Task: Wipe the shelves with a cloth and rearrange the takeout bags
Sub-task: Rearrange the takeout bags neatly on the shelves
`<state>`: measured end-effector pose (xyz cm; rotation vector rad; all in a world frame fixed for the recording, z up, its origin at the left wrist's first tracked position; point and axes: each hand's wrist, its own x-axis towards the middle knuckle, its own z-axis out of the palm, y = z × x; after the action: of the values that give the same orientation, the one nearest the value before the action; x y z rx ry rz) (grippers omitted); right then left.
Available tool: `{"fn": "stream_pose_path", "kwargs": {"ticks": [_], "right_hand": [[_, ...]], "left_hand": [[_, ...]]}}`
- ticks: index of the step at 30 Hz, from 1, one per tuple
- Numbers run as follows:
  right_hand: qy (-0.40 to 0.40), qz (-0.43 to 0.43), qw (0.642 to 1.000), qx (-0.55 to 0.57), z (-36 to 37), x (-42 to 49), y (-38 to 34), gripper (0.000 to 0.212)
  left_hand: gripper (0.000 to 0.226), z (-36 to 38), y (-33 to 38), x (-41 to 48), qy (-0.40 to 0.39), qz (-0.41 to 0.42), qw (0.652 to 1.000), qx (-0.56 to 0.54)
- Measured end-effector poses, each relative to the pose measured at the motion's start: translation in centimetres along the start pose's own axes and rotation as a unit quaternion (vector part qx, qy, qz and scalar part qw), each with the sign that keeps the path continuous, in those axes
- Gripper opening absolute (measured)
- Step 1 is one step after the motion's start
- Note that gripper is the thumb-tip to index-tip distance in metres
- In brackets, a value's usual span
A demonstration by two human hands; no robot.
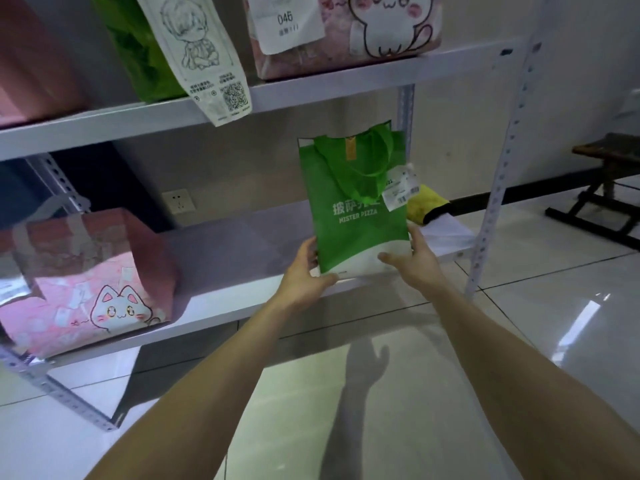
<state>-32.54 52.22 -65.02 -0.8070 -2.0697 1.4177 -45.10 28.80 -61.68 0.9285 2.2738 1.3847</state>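
A green takeout bag [353, 202] marked MISTER PIZZA stands upright at the front of the lower shelf [221, 303], right of centre. My left hand [304, 268] grips its bottom left corner. My right hand [415, 258] holds its bottom right corner. A receipt tag hangs on the bag's right side. Behind the bag, at the shelf's right end, lies a yellow cloth [424, 204]. A pink cat-print bag [86, 278] sits at the left end of the same shelf.
On the upper shelf [311, 91] stand a pink bag at the left, a green bag [138, 46] with a long printed receipt, and a pink cat bag [363, 29]. A perforated metal post [498, 188] frames the right side. A dark wooden bench [606, 181] stands on the tiled floor.
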Motion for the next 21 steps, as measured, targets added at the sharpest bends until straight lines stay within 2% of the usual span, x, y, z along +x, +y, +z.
{"fn": "stream_pose_path", "kwargs": {"ticks": [3,7,14,21], "right_hand": [[-0.040,-0.052,0.997,-0.034,3.6,-0.6,-1.7,0.088],[-0.132,-0.103,0.984,-0.066,9.2,-2.5,-4.3,0.091],[-0.229,-0.100,0.961,-0.117,15.9,-5.6,-8.1,0.104],[-0.236,-0.063,0.959,-0.146,17.0,-6.5,-10.0,0.108]], "left_hand": [[0.092,-3.2,-1.8,-1.3,0.032,-0.012,0.999,-0.004],[0.091,-8.9,-5.3,-4.5,0.093,-0.026,0.995,0.012],[0.100,-15.8,-8.6,-9.3,0.125,-0.048,0.990,0.045],[0.105,-17.8,-9.0,-10.7,0.090,-0.051,0.994,0.040]]}}
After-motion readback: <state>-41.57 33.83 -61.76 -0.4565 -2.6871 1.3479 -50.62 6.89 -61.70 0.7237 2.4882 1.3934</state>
